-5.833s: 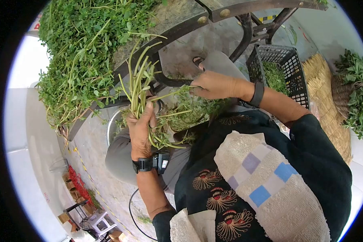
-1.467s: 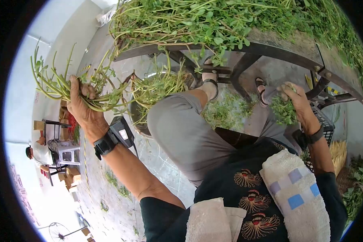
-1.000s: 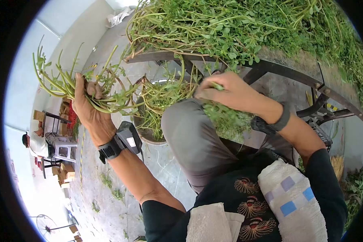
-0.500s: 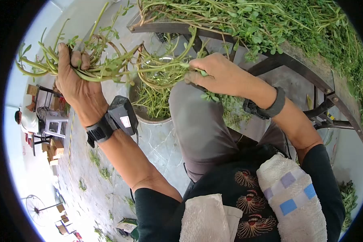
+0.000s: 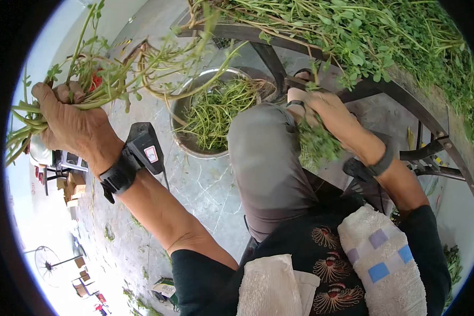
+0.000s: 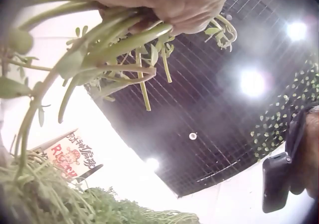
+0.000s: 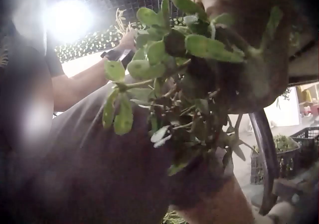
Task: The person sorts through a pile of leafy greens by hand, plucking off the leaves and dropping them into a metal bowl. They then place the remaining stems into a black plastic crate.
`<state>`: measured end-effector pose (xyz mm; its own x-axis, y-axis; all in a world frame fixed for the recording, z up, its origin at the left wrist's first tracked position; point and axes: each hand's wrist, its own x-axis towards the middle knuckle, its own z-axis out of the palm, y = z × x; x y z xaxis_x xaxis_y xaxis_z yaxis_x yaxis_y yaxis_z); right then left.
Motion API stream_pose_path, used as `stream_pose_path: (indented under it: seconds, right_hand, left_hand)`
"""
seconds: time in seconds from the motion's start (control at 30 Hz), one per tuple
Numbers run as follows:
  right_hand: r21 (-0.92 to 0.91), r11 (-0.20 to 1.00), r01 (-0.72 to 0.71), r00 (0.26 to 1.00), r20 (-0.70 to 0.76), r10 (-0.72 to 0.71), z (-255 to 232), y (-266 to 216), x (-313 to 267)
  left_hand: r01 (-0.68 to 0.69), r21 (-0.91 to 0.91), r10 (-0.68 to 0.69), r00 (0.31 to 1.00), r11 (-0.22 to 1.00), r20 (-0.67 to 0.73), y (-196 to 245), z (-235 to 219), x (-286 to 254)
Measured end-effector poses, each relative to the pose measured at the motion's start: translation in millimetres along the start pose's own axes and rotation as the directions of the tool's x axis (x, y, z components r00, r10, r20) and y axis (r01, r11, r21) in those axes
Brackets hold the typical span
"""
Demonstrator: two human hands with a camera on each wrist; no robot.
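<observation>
At the left of the head view, the left hand [image 5: 79, 124] grips a bundle of long green stems [image 5: 102, 95], its thumb across them; the leafy ends trail rightward above a metal basin [image 5: 195, 152]. In the left wrist view the stems [image 6: 114, 49] hang from that hand [image 6: 164, 2]. The right hand [image 5: 324, 113], past the raised knee, holds leafy sprigs [image 5: 321, 142] below its fingers. Seen from the right wrist, the leaves [image 7: 154, 54] spread out from under the hand [image 7: 254, 49]. Cut stems [image 5: 216, 113] lie in the basin.
A large heap of greens [image 5: 353, 37] covers the table, whose dark edge [image 5: 395, 95] curves across the upper right. Loose greens are scattered on the floor [image 5: 200, 195]. Black crates [image 7: 289, 159] show in the right wrist view. Boxes [image 5: 71, 187] stand far left.
The right hand has moved right, away from the trailing stems, and now has leafy sprigs under it. The left hand and its bundle have shifted slightly left and down in the head view.
</observation>
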<state>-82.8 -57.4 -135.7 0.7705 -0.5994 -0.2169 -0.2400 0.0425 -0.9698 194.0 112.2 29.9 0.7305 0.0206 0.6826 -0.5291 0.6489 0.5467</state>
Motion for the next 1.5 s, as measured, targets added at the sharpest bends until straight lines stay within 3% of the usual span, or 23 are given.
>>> stream_pose_path:
  seconds: [0.17,0.23,0.3,0.33,0.37,0.4,0.43,0.47,0.6,0.67,0.73,0.8,0.83,0.87,0.93,0.97,1.03,1.13,1.17,1.27,1.4,1.47,1.5]
  right_hand:
    - [0.094,0.979,-0.181,0.983,-0.006,0.183,-30.1,34.3,-22.2]
    - [0.086,0.976,-0.201,0.979,0.003,0.202,-43.2,45.6,-27.2]
    - [0.089,0.977,-0.195,0.977,-0.071,0.201,-52.5,43.6,-35.8]
    - [0.093,0.975,-0.200,0.975,-0.078,0.208,-58.3,43.2,-40.0]
    - [0.073,0.983,-0.168,0.983,-0.065,0.173,-64.4,43.0,-44.6]
    - [0.050,0.990,-0.129,0.990,-0.051,0.132,-70.3,43.5,-47.7]
    - [0.049,0.991,-0.127,0.990,-0.058,0.130,-76.1,45.5,-50.9]
    - [0.060,0.985,-0.159,0.981,-0.102,0.164,-81.3,48.8,-55.9]
    - [0.115,0.976,-0.187,0.947,-0.244,0.211,-106.5,67.0,-74.9]
    - [0.210,0.950,-0.232,0.909,-0.302,0.289,-117.6,67.1,-86.4]
    - [0.313,0.912,-0.264,0.855,-0.362,0.371,-128.3,63.4,-96.2]
    - [0.340,0.912,-0.228,0.798,-0.471,0.375,-145.9,63.3,-115.2]
    - [0.309,0.926,-0.217,0.772,-0.526,0.356,-157.8,64.0,-127.2]
    - [0.278,0.937,-0.213,0.745,-0.574,0.339,-171.2,67.8,-139.6]
    - [0.054,0.960,-0.276,0.666,-0.709,0.231,-202.1,87.6,-164.0]
    - [0.064,0.954,-0.293,0.645,-0.724,0.246,-217.4,98.2,-176.0]
    - [0.085,0.927,-0.366,0.435,-0.865,0.251,-245.8,124.5,-205.1]
    - [0.019,0.918,-0.396,0.387,-0.903,0.185,-272.6,170.1,-248.3]
    - [-0.042,0.850,-0.526,0.255,-0.961,0.110,-308.0,223.8,-275.8]
    - [0.070,0.789,-0.611,0.311,-0.895,0.320,-311.6,230.9,-307.6]
    - [0.026,0.659,-0.752,0.263,-0.904,0.336,-344.3,291.5,-345.3]
    - [-0.227,0.284,-0.932,0.321,-0.882,0.346,-346.6,301.0,-352.9]
    - [-0.221,0.285,-0.933,0.315,-0.883,0.349,-345.4,308.5,-354.6]
  left_hand:
    - [-0.051,0.223,0.091,0.981,0.973,-0.170,-33.6,7.3,-3.5]
    - [-0.097,0.387,0.149,0.983,0.917,-0.109,-70.1,-4.5,-13.6]
    - [-0.214,0.617,0.135,0.976,0.757,0.172,-113.6,-32.8,-36.2]
    - [-0.278,0.732,-0.050,0.919,0.622,0.391,-168.7,-87.1,-39.0]
    - [-0.180,0.921,-0.467,0.818,0.346,0.336,-208.1,-124.3,-55.9]
    - [-0.415,0.910,-0.715,0.629,0.022,0.304,-230.7,-150.3,-81.9]
    - [-0.432,0.899,-0.871,0.469,-0.079,0.149,-206.9,-138.0,-116.9]
    - [-0.437,0.898,-0.927,0.311,0.059,0.212,-261.9,-210.9,-138.7]
    - [-0.327,0.944,-0.962,0.242,0.038,0.123,-218.0,-184.8,-178.7]
    - [-0.032,0.999,-0.999,-0.014,0.039,0.039,-226.5,-195.0,-180.7]
    - [-0.109,0.985,-0.990,0.044,0.131,0.137,-230.8,-205.5,-187.6]
    - [-0.261,0.794,-0.785,0.164,0.550,0.598,-276.3,-254.8,-191.8]
    - [0.479,0.779,-0.905,0.092,0.405,0.414,-286.0,-253.3,-184.6]
    - [0.927,0.371,-0.951,-0.152,-0.044,0.268,-287.9,-239.1,-178.9]
    - [0.486,0.823,-0.945,0.021,0.295,0.326,-269.6,-183.5,-165.9]
    - [0.412,0.848,-0.935,0.032,0.334,0.352,-255.1,-154.5,-159.7]
    - [0.336,0.865,-0.923,0.035,0.372,0.383,-224.7,-101.6,-147.5]
    - [0.166,0.904,-0.918,0.010,0.394,0.398,-193.4,-45.6,-129.8]
    - [0.106,0.905,-0.911,0.073,0.412,0.407,-180.5,-27.1,-128.8]
    - [0.014,0.882,-0.874,0.141,0.471,0.465,-160.3,3.8,-122.8]
    - [-0.023,0.877,-0.869,0.130,0.479,0.478,-142.3,24.1,-118.7]
    - [-0.040,0.878,-0.870,0.118,0.477,0.479,-137.2,29.8,-117.3]
    - [-0.059,0.876,-0.869,0.107,0.480,0.483,-133.0,32.7,-116.3]
